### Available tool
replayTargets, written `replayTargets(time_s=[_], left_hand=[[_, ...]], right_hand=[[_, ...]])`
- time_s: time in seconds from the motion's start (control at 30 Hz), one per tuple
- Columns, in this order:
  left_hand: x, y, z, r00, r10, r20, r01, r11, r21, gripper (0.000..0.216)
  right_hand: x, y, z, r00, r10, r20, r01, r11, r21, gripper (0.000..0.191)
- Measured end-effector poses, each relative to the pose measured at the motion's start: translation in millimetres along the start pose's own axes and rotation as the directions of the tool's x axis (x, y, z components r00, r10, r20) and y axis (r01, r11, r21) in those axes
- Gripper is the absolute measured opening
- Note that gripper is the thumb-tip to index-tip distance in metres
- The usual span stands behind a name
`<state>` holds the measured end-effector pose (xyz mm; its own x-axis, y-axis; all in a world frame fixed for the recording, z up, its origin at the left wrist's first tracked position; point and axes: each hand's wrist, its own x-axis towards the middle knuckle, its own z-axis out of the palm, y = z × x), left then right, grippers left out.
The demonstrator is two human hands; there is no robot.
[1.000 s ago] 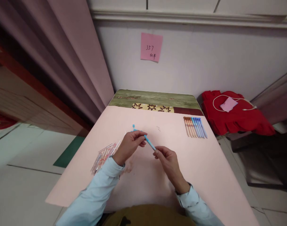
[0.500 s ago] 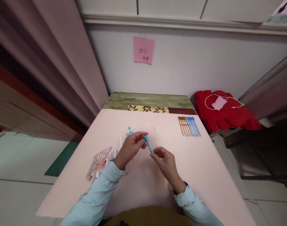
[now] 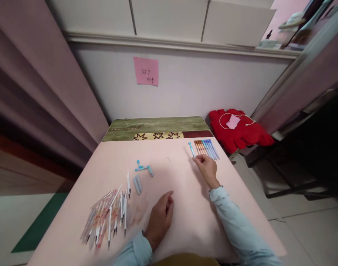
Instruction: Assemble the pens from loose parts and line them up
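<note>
Your hands are well apart: the right hand (image 3: pixel 208 169) pinches the near end of a light-blue pen (image 3: pixel 191 149), just left of the row of brown and blue pens (image 3: pixel 206 148) on the desk (image 3: pixel 191 210); the left hand (image 3: pixel 161 218) is bare, loosely curled. Ahead of you, the pink sticky note (image 3: pixel 146 71) reads "357" above smaller handwritten characters.

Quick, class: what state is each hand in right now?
Left hand: half open, holding nothing visible.
Right hand: closed, holding a light-blue pen by its near end.
</note>
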<state>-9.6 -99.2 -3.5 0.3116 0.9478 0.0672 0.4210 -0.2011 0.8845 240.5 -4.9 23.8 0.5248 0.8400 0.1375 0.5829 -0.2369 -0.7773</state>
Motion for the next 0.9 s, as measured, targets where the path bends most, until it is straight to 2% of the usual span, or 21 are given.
replayTargets(time_s=[0.17, 0.4, 0.9], left_hand=[[-2, -5, 3, 0.998, 0.055, 0.011, -0.056, 0.997, 0.055, 0.030], [0, -4, 0, 0.998, 0.048, 0.035, -0.050, 0.997, 0.057, 0.032], [0, -4, -1, 0.997, 0.066, 0.027, -0.067, 0.997, 0.027, 0.027]], right_hand=[[38, 13, 7, 0.995, 0.090, -0.033, -0.095, 0.971, -0.219, 0.024], [53, 9, 25, 0.992, 0.123, -0.027, -0.124, 0.919, -0.374, 0.024], [70, 9, 39, 0.995, 0.095, 0.006, -0.079, 0.855, -0.512, 0.024]])
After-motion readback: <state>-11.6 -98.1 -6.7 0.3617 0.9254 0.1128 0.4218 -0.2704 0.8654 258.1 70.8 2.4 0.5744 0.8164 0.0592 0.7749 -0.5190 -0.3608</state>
